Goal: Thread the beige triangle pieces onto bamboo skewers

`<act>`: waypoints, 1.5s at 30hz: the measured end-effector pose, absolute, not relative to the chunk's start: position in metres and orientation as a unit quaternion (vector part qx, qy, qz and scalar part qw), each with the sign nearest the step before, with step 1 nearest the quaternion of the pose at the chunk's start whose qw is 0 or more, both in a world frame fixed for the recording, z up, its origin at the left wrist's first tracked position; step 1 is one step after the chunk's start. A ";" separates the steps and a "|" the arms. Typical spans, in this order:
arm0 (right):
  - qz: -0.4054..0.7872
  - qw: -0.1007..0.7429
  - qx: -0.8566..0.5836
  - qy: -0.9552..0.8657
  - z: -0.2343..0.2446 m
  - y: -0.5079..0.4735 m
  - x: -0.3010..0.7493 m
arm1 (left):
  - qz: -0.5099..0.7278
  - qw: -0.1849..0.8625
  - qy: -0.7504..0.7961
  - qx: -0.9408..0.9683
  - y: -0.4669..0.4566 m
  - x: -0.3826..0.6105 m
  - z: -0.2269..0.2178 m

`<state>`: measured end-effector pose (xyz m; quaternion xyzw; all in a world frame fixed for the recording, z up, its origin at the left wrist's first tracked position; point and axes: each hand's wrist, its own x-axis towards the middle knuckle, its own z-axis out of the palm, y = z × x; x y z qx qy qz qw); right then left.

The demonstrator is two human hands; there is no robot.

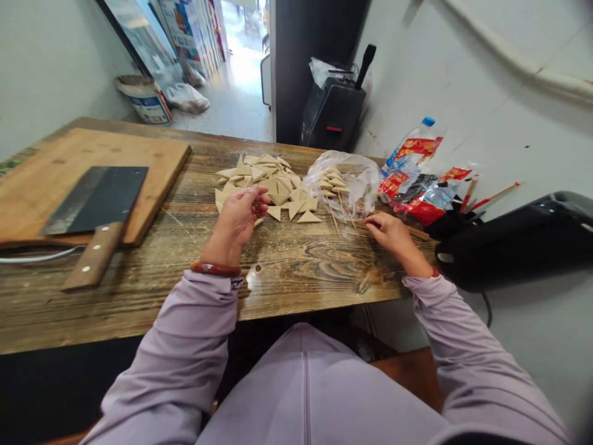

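Note:
Several tan triangular pieces [278, 185] lie heaped on the wooden table [296, 266]. At the heap's near left edge is my left hand [238, 216], its fingers curled inward; whatever they may hold is hidden. My right hand [389, 233] is low over the table beside a clear plastic bag [364, 176], thumb and fingertips pinched together on thin wooden skewers; how many they grip cannot be made out. More tan triangles [332, 180] show inside or behind the bag. Loose wooden skewers [332, 213] lie in front of the bag.
On the left, a cleaver [104, 201] rests on a cutting board [162, 154], its handle over the near edge. Red packets [419, 148], a blue-capped bottle [427, 122] and a black appliance [519, 241] line the right side. A black speaker-like box [333, 111] stands behind the table.

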<state>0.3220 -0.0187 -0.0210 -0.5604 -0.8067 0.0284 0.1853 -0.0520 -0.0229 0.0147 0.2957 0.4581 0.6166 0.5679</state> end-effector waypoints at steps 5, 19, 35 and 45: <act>0.067 0.158 -0.532 -0.829 -0.034 -0.031 0.322 | 0.618 0.562 0.462 0.297 -0.022 -0.053 0.012; 0.070 0.186 -0.422 -0.884 -0.025 -0.057 0.279 | 0.685 0.473 0.466 0.299 -0.022 -0.066 0.012; 0.593 0.385 -0.414 -0.573 -0.018 -0.016 0.144 | 0.472 0.214 0.607 0.603 -0.015 -0.071 -0.006; 0.591 0.442 -0.412 -0.535 -0.023 0.000 0.165 | 0.240 0.029 0.612 0.753 -0.021 -0.051 -0.015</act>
